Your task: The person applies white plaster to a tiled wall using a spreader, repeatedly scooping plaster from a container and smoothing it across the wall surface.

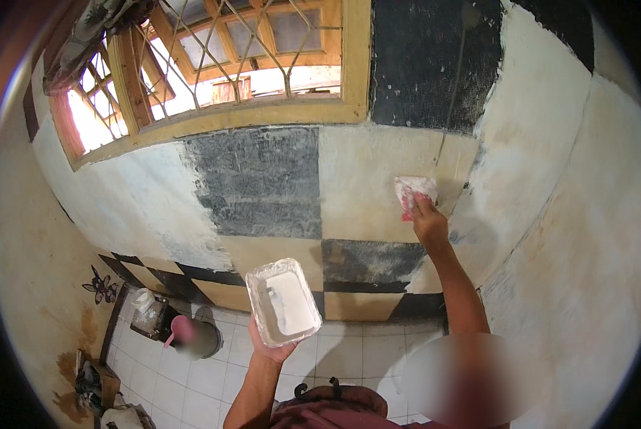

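A: How many hands are at work here?

B: Two, both below the window [356,79]. The left hand [272,350] is under the window's right half; the right hand [429,225] is farther right, past the window's lower right corner.

A: What does each one have?

B: One thing apiece. The left carries one tub [255,304], with white paste inside and smears around its rim. The right pinches one scraper [415,190], a flat red piece mostly coated in white.

A: And the fingers?

B: The right fingers are closed on the scraper's lower edge. The left ones grip the tub from below, mostly hidden, so I cannot tell how each is bent.

A: Where is the scraper exactly?

B: Down and right of the window, over a cream patch [360,193] of wall. I cannot tell whether it touches.

A: Any dark patches near the window?

B: Two big ones: one dark square [435,68] just right of it, one greyish square [263,182] just beneath.

A: And on the floor?

B: Well below the window, one bucket [212,343] and one pink dipper [182,328], partly blurred.
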The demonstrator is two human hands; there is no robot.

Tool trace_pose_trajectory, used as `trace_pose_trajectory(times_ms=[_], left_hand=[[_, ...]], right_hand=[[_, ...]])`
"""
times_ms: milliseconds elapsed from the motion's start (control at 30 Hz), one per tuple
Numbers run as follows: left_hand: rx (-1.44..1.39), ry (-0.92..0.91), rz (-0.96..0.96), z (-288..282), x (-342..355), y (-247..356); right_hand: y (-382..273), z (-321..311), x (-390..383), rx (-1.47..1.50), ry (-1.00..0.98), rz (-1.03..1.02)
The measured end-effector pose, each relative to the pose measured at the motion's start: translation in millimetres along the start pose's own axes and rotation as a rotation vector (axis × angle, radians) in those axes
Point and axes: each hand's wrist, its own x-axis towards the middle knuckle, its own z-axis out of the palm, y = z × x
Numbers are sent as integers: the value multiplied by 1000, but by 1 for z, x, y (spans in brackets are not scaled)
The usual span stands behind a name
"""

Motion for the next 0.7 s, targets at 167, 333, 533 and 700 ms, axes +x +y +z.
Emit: trace_pose_trajectory(times_ms=[167, 333, 533, 700], left_hand=[[-4, 9, 7, -4, 0, 3], [-20, 125, 81, -14, -19, 20], [-44, 163, 204, -16, -49, 41], [15, 191, 289, -40, -65, 62]], right_hand=[[32, -48, 20, 201, 207, 567], [50, -36, 48, 279, 275, 811], [-97, 109, 125, 344, 158, 485], [-292, 103, 191, 413, -40, 310]])
